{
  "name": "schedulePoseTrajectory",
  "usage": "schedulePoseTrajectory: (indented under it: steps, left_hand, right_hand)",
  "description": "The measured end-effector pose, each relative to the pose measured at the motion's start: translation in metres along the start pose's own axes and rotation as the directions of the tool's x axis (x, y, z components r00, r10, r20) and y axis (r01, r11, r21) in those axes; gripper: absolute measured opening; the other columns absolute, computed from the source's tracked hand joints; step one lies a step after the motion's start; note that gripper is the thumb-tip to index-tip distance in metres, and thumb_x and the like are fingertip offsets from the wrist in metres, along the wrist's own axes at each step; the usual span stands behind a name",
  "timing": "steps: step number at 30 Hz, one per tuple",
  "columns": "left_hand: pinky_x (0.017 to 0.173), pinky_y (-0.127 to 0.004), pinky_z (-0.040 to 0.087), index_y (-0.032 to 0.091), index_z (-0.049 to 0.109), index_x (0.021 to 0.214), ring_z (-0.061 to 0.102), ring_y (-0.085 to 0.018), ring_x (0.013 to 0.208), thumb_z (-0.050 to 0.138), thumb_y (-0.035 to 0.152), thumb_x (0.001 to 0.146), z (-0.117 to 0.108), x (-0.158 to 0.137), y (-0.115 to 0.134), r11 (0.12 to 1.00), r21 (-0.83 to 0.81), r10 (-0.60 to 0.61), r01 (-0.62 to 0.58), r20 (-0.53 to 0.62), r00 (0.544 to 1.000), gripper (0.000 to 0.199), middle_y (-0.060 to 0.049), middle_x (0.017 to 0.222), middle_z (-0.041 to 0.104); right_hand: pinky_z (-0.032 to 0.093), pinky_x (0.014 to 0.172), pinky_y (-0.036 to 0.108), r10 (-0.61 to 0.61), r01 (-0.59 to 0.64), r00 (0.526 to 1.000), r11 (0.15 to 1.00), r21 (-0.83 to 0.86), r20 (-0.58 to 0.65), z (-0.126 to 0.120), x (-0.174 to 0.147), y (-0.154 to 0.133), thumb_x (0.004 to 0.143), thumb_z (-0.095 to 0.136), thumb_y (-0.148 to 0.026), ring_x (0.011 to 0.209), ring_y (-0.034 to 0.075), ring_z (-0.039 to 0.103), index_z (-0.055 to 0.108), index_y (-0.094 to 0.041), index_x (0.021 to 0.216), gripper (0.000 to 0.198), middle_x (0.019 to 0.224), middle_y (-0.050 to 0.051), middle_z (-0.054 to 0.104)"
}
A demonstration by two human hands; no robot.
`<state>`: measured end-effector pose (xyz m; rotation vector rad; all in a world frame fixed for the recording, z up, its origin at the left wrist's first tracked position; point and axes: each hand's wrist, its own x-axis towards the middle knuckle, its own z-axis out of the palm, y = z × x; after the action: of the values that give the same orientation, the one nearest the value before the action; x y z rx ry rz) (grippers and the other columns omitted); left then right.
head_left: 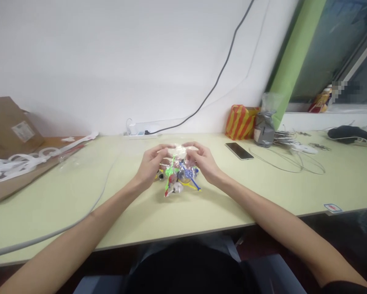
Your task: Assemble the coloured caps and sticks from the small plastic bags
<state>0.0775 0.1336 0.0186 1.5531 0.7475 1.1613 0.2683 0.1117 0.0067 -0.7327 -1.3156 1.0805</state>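
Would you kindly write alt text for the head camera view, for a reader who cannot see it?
Two bare hands, left hand and right hand, pinch the top of a clear plastic bag of small colourful pieces over a pale green table. A phone lies to the right; a power strip sits by the white wall.

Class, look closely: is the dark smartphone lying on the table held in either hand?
No: the dark smartphone lies apart on the pale green table, right of both hands.

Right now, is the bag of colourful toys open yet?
Not that the picture shows. The small clear plastic bag of colourful plastic pieces stands on the pale green table. The left hand and right hand both pinch its top edge. The pieces remain inside; none lies loose on the table.
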Motion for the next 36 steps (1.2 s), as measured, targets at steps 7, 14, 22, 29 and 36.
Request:
schedulePoseTrajectory:
  steps: [7, 14, 22, 29, 36]
  left_hand:
    - [0.059, -0.03, 0.057, 0.015, 0.058, 0.073, 0.074, -0.025, 0.072, 0.063, 0.032, 0.079, -0.001, -0.002, 0.006, 0.974, -0.216, 0.09, -0.074, 0.067, 0.994, 0.018, -0.007, 0.079, 0.073]
    - [0.05, -0.022, 0.051, 0.019, 0.038, 0.057, 0.073, -0.02, 0.062, 0.073, 0.035, 0.078, 0.006, -0.004, -0.001, 0.973, 0.171, 0.179, -0.158, -0.114, 0.977, 0.044, -0.003, 0.063, 0.066]
    - [0.047, -0.025, 0.052, 0.019, 0.037, 0.057, 0.074, -0.023, 0.064, 0.068, 0.039, 0.085, 0.009, -0.009, 0.001, 0.965, 0.152, 0.224, -0.216, -0.043, 0.974, 0.046, -0.011, 0.076, 0.074]
    - [0.048, -0.023, 0.048, 0.018, 0.045, 0.056, 0.068, -0.015, 0.055, 0.06, 0.034, 0.09, -0.001, -0.006, -0.018, 0.933, 0.277, 0.24, -0.23, -0.003, 0.971, 0.04, -0.006, 0.067, 0.068]
    - [0.053, -0.026, 0.046, 0.019, 0.053, 0.054, 0.062, -0.014, 0.053, 0.056, 0.031, 0.091, 0.002, -0.014, -0.007, 0.86, 0.404, 0.305, -0.31, 0.08, 0.949, 0.04, -0.003, 0.063, 0.067]
  right_hand:
    - [0.044, 0.052, 0.024, -0.105, 0.107, 0.993, 0.993, 0.056, -0.046, -0.004, 0.001, -0.002, 0.083, 0.059, -0.034, 0.054, 0.013, 0.059, 0.066, -0.017, 0.077, 0.02, 0.064, 0.001, 0.065]
    - [0.049, 0.057, 0.027, -0.135, 0.129, 0.99, 0.979, -0.158, -0.031, -0.002, -0.001, -0.005, 0.08, 0.073, -0.05, 0.055, 0.014, 0.059, 0.065, -0.018, 0.082, 0.034, 0.061, 0.001, 0.064]
    - [0.052, 0.06, 0.027, -0.343, 0.269, 0.92, 0.904, -0.332, -0.188, -0.04, 0.037, -0.012, 0.087, 0.063, -0.047, 0.063, 0.015, 0.062, 0.065, -0.021, 0.122, 0.044, 0.074, 0.001, 0.067]
    - [0.039, 0.047, 0.022, 0.034, -0.249, 0.936, 0.768, -0.59, -0.35, -0.132, 0.122, 0.021, 0.073, 0.072, -0.021, 0.044, 0.011, 0.049, 0.065, -0.01, 0.076, 0.014, 0.049, -0.001, 0.055]
    - [0.048, 0.074, 0.028, -0.079, -0.242, 0.939, 0.534, -0.81, -0.333, -0.138, 0.134, 0.049, 0.086, 0.063, -0.015, 0.081, 0.019, 0.063, 0.064, -0.01, 0.104, 0.018, 0.085, 0.011, 0.069]
